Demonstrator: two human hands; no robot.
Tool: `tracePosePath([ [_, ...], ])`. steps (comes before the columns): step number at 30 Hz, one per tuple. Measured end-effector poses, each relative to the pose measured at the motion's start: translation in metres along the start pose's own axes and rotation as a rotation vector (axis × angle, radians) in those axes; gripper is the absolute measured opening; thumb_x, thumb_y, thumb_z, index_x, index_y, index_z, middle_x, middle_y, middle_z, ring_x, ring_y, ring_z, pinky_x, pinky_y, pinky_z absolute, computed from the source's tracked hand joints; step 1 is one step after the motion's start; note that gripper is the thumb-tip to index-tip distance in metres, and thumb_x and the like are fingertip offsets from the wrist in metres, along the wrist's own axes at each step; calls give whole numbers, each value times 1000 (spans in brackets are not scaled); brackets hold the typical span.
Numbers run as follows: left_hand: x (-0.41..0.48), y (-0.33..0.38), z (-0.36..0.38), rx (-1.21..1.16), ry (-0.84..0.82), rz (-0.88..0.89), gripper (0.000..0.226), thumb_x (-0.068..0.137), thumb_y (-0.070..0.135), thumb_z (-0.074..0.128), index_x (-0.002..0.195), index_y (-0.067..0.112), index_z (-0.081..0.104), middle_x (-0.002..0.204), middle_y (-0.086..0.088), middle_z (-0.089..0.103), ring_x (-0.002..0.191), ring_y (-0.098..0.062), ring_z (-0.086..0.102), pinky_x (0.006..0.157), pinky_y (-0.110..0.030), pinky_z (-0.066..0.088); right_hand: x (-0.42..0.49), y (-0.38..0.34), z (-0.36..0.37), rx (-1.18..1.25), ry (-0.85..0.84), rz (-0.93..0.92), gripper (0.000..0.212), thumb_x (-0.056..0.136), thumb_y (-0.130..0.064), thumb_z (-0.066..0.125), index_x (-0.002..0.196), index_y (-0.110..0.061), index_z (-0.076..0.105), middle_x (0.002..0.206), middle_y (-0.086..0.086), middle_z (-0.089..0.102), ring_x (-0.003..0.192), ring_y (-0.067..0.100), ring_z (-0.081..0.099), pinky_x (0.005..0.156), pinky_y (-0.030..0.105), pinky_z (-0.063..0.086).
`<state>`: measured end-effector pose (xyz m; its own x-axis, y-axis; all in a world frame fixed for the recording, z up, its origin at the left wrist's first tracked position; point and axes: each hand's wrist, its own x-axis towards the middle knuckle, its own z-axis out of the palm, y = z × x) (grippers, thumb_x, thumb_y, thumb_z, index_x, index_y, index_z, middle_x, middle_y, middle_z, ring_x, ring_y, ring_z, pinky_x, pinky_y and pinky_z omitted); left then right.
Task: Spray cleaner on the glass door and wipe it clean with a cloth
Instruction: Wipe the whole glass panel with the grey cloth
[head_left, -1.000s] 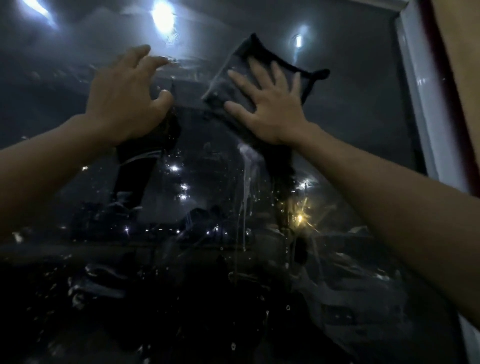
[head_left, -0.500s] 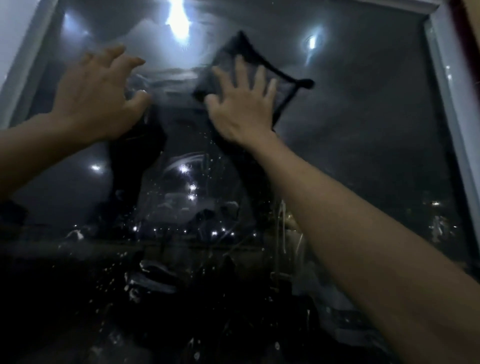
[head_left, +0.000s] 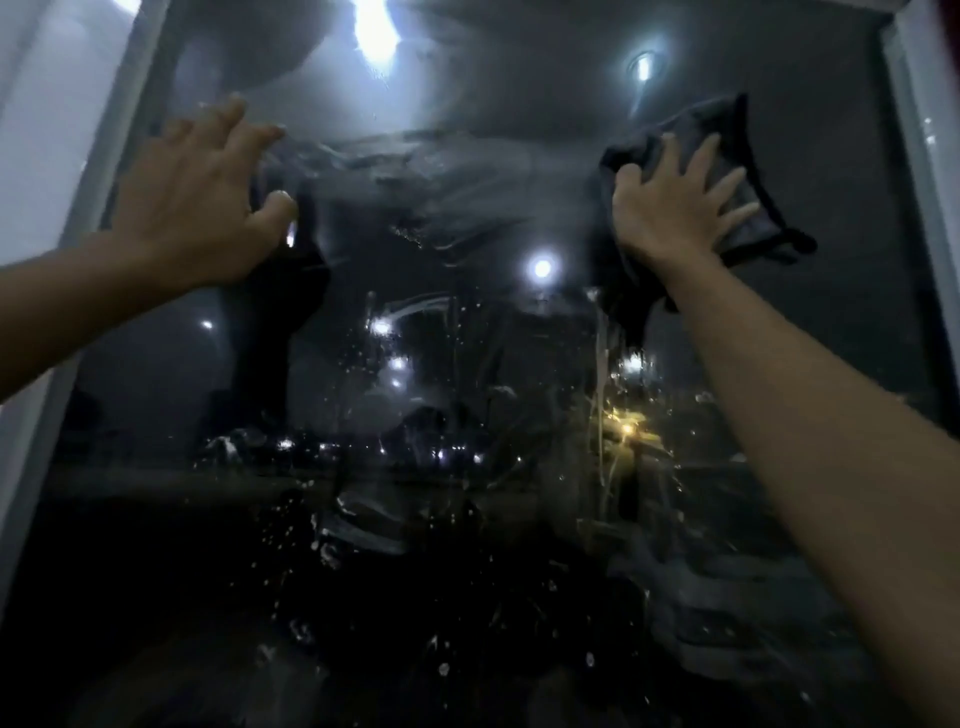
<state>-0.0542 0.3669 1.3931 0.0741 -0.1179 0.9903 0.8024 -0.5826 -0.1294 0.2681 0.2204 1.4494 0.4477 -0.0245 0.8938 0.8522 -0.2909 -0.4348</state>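
The glass door (head_left: 467, 322) fills the view; to wipe it well, I think the strokes should overlap in rows from top down, so the drips are caught. Its upper part carries a cloudy wet smear (head_left: 441, 171), lower there are white droplets (head_left: 322, 551) and 1 long run (head_left: 600, 374). The dark cloth (head_left: 735, 122) lies on the glass at upper right, pressed by the right hand (head_left: 670, 213) with straight spread fingers. The left hand (head_left: 197, 202) leans at upper left, fingers spread, holding nothing
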Motion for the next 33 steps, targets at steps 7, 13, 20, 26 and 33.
tracePosePath([
  [7, -6, -25, 0, 41, 41, 13, 72, 78, 45, 36, 140, 9, 38, 148, -26, 31, 134, -43, 31, 112, -50, 24, -60, -106, 31, 33, 21, -525, 59, 99, -58, 19, 152, -31, 26, 164, -1, 4, 149, 36, -3, 117, 56, -8],
  [13, -15, -48, 18, 75, -25, 3, 76, 79, 49, 32, 143, 7, 33, 150, -27, 28, 136, -43, 28, 114, -49, 20, -67, -120, 38, -109, 15, -755, 64, 96, -62, 25, 153, -34, 17, 164, -5, 1, 149, 33, -3, 116, 57, -7],
  [20, -27, -60, 15, 34, 42, 10, 75, 82, 44, 35, 146, 5, 27, 154, -23, 22, 140, -41, 21, 113, -52, 19, -37, -134, 31, -43, 23, -190, 88, 91, -71, 21, 156, -16, 0, 163, 11, -9, 147, 42, -10, 115, 62, -8],
  [26, -28, -66, 12, -42, 63, -98, 73, 86, 43, 33, 149, 7, 20, 156, -22, 14, 145, -35, 12, 117, -44, 10, -104, -158, 50, -92, 4, -763, 79, 89, -72, 28, 155, -32, 11, 164, -1, -2, 149, 34, -5, 118, 55, -5],
  [33, -38, -80, 6, -129, 9, -70, 76, 83, 40, 32, 149, 6, 18, 157, -21, 10, 146, -33, 9, 118, -38, 8, -83, -161, 47, -175, 3, -838, 82, 85, -76, 23, 155, -35, 10, 164, -4, -1, 150, 31, -2, 119, 55, -3],
])
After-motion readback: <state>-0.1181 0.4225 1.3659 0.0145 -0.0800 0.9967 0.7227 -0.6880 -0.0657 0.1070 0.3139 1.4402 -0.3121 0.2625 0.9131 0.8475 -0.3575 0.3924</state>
